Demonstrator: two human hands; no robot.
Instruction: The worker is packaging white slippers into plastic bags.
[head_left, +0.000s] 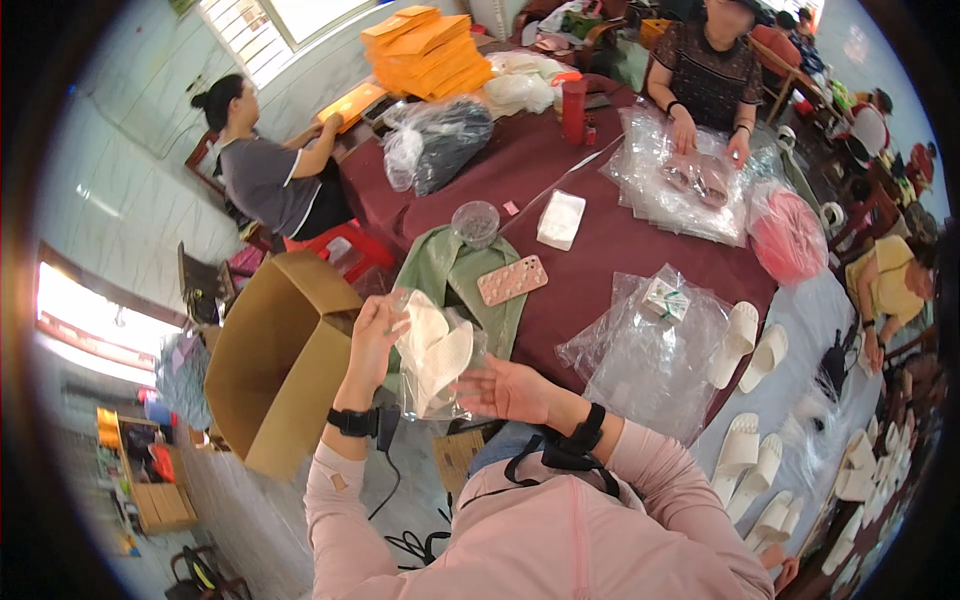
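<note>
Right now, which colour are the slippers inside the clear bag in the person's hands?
Cream white slippers, seen in the head view.

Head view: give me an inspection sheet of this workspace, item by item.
Surface: table with dark red cloth.
Job's things: clear bag holding pale slippers, held up between both hands.
Clutter: pink phone, stack of clear bags, white slippers, round clear lid, white packet.
Hands: left hand pinches the bag's top; right hand supports its side.
Cables: black cord hangs from left wristband.
Surroundings: open cardboard box, orange box stack, other people at work.
</note>
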